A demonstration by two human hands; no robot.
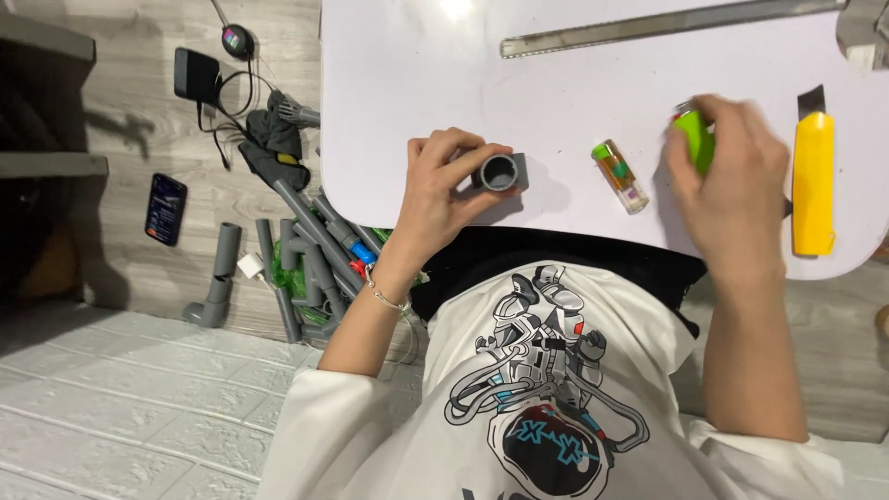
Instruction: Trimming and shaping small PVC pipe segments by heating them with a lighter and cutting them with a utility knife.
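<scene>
My left hand grips a short grey pipe fitting that rests on the white table, its round opening facing the camera. My right hand is closed around a bright green lighter, holding it just above the table. A small clear glue bottle with a green cap lies between the two hands, touching neither.
A yellow utility knife lies right of my right hand. A long metal ruler runs along the table's far side. On the floor at left are several grey pipes, a phone, a black power adapter and cables.
</scene>
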